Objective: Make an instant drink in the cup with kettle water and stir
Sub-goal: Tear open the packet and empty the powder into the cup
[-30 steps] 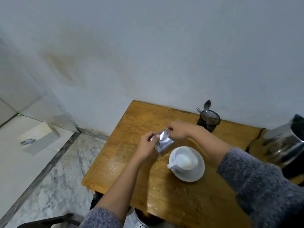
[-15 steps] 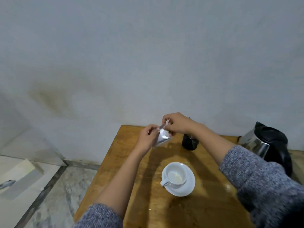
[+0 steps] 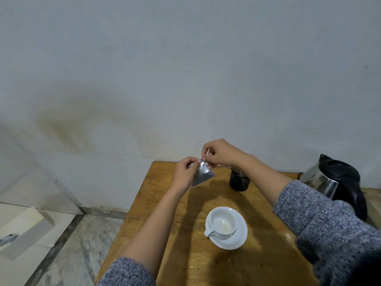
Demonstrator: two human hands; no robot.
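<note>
Cup [image 3: 224, 223] on saucer [image 3: 237, 239], near edge of table [image 3: 185, 234], mouth up, ready for powder. Farther out, at cup's 11 o'clock, sachet [image 3: 201, 174] held mid-air: left hand [image 3: 184, 174] pinching body, right hand [image 3: 219, 152] pinching top strip, prob. mid-tear. Black holder [image 3: 239, 181] at 12. Kettle [image 3: 334, 182] at 2, w/in reach for pouring.

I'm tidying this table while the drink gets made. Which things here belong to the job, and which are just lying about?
In use: silver sachet, held by both hands; white cup on saucer; kettle.

Lying about: black holder behind the right arm; white block on the floor.
</note>
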